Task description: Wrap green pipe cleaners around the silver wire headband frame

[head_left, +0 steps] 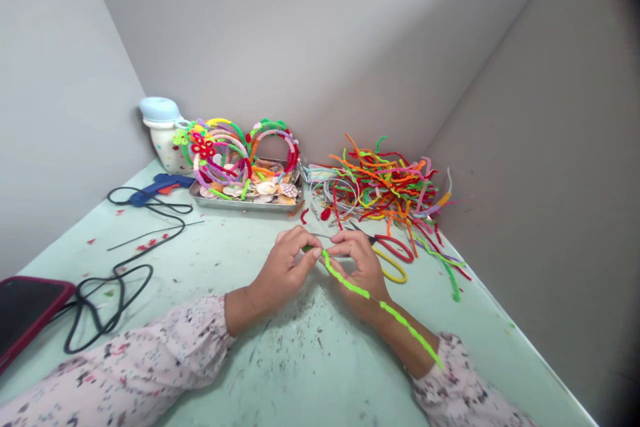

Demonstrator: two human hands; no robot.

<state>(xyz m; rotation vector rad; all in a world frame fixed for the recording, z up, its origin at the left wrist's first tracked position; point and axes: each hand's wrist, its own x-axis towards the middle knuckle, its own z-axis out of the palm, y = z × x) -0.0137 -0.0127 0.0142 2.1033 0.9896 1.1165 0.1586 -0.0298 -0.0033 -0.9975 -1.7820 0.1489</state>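
My left hand [285, 267] pinches one end of a bright green pipe cleaner [347, 280] between thumb and fingers. From there the pipe cleaner trails down across my right hand and forearm to the sleeve. My right hand [363, 273] is closed, its fingertips close to the left ones. A thin grey headband [323, 235] shows between the hands, mostly hidden by the fingers; dark green fuzz covers a bit of it by the left thumb. Just beyond my right hand lie scissors [395, 248] with one red and one yellow handle loop.
A metal tray [245, 205] holds shells and several fuzzy headbands [223, 147]. Loose pipe cleaners [385, 180] heap beside bare metal headbands [335, 197]. At left are a lidded jar [167, 140], a blue glue gun [160, 187], its black cord [120, 273] and a phone [33, 313].
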